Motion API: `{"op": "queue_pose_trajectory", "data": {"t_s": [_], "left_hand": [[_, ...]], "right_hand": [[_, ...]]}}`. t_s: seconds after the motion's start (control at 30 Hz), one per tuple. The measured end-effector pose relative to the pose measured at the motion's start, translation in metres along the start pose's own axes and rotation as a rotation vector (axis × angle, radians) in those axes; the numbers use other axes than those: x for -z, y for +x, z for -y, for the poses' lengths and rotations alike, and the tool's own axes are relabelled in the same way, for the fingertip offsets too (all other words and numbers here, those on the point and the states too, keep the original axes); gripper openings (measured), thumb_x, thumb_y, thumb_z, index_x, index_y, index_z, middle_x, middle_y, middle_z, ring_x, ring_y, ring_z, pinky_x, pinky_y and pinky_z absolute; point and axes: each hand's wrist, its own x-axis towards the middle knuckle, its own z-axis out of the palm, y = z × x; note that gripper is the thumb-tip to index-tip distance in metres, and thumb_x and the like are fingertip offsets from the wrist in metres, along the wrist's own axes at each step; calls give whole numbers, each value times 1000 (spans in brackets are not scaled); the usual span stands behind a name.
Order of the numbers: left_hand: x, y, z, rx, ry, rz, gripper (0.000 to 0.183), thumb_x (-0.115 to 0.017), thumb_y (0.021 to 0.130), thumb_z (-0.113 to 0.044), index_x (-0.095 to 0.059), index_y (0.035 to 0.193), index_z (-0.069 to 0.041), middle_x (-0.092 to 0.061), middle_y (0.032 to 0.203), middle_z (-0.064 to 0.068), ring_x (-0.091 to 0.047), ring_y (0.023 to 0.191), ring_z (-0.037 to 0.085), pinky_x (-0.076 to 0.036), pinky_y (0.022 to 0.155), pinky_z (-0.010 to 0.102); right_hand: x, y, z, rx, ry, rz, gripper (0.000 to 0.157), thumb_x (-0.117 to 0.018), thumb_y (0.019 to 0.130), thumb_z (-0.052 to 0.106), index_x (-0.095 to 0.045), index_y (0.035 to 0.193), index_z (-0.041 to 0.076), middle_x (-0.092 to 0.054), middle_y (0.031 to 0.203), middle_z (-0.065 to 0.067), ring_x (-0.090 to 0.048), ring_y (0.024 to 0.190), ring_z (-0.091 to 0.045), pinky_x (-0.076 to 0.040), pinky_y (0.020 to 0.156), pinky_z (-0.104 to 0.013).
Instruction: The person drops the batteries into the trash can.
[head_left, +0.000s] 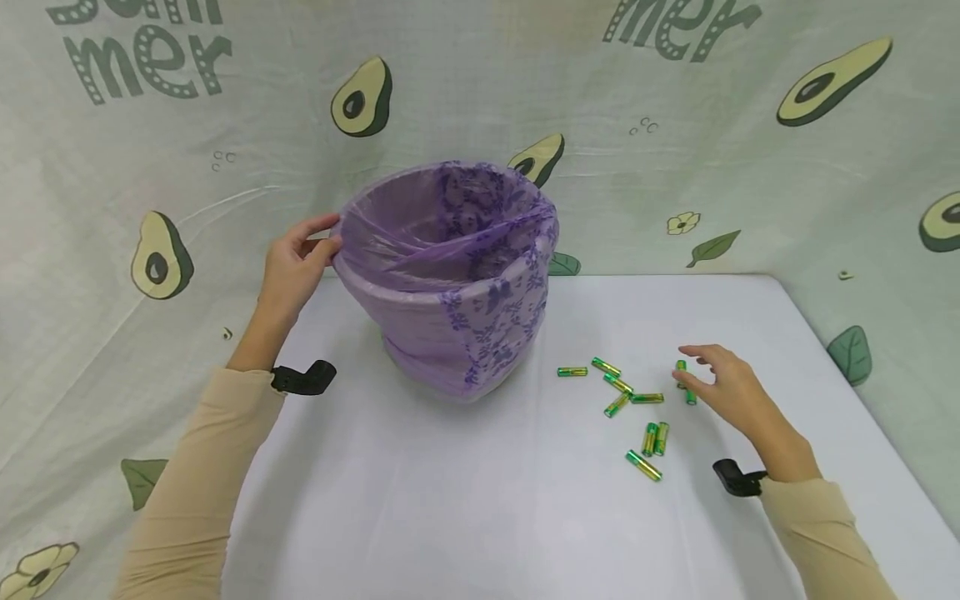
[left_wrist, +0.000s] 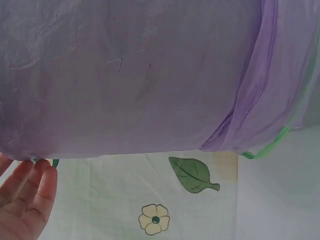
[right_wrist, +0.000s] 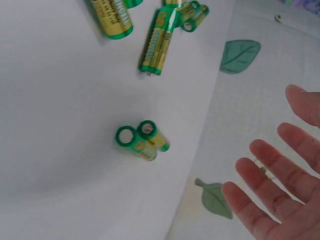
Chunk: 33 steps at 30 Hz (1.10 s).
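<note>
A waste bin lined with a purple, partly flower-printed plastic bag stands tilted on the table, its mouth facing up. At the bin's left rim, the thumb and fingers of my left hand pinch the bag-covered edge; in the left wrist view its fingertips lie at that edge. My right hand is held over the right side of the table, thumb and fingers apart and nothing between them. Below it is a pair of green and gold batteries, one partly covered by the fingers in the head view.
Several more batteries lie scattered between the bin and my right hand. The white table meets a hanging cloth with avocado prints behind it. Each wrist carries a black camera mount.
</note>
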Motion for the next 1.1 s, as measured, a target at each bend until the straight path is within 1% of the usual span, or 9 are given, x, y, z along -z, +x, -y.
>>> {"op": "queue_pose_trajectory", "data": {"t_s": [0.1, 0.23, 0.37, 0.53, 0.67, 0.73, 0.8, 0.87, 1.1], "left_hand": [[0, 1, 0, -2, -15, 1, 41, -55, 92, -23, -54, 131, -8, -56, 125, 10, -58, 81, -7, -45, 73, 10], [-2, 3, -1, -11, -25, -1, 41, -55, 92, -23, -54, 130, -8, -57, 126, 10, -59, 81, -7, -45, 73, 10], [-3, 3, 0, -17, -30, -3, 41, -56, 92, -23, -54, 130, -8, -55, 129, 9, -58, 83, -6, -46, 73, 10], [-1, 2, 2, -12, -15, -7, 41, -55, 92, -24, -54, 130, -9, -56, 127, 8, -58, 82, -7, -45, 72, 10], [-1, 2, 2, -12, -3, -5, 41, -55, 92, -25, -54, 130, -10, -57, 125, 7, -58, 82, -7, -45, 73, 10], [0, 1, 1, -8, 4, -9, 41, -55, 93, -25, -54, 130, -10, -57, 123, 7, -58, 82, -7, -45, 73, 10], [0, 1, 0, -7, 7, -10, 40, -55, 93, -25, -54, 130, -10, -57, 124, 7, -58, 82, -7, -45, 73, 10], [0, 1, 0, -8, 6, -7, 41, -55, 93, -25, -54, 130, -10, -56, 125, 9, -58, 82, -7, -45, 73, 10], [-1, 0, 0, -16, -1, 5, 41, -54, 93, -23, -53, 131, -7, -50, 129, 12, -57, 82, -7, -45, 71, 9]], "right_hand": [[-5, -1, -11, -65, 7, 14, 48, -62, 90, 23, -49, 125, -7, -47, 123, -32, -49, 106, -47, -43, 84, -58], [-11, -4, -25, -112, 28, 11, 48, -61, 91, 23, -48, 125, -8, -48, 121, -33, -49, 104, -48, -43, 83, -58], [-17, -4, -38, -167, 56, 40, 52, -58, 92, 28, -46, 127, -8, -48, 122, -33, -48, 104, -49, -43, 82, -58], [-28, -3, -53, -217, 51, 38, 58, -58, 90, 39, -47, 126, -5, -49, 122, -29, -49, 105, -44, -48, 71, -47], [-33, -4, -57, -245, 44, 35, 59, -59, 89, 39, -47, 126, -6, -51, 121, -28, -50, 104, -42, -48, 67, -41], [-32, -4, -56, -258, 74, 52, 59, -60, 89, 34, -45, 127, -9, -50, 121, -31, -50, 104, -44, -47, 73, -46], [-33, -5, -55, -272, 66, 61, 58, -61, 89, 31, -45, 126, -10, -52, 118, -30, -52, 102, -42, -48, 74, -45], [-32, -5, -54, -277, 84, 97, 60, -60, 89, 29, -43, 126, -15, -52, 115, -33, -52, 101, -44, -45, 78, -51], [-35, -5, -59, -364, 116, 189, 65, -62, 88, 31, -40, 125, -18, -52, 107, -31, -52, 94, -39, -44, 76, -45]]}}
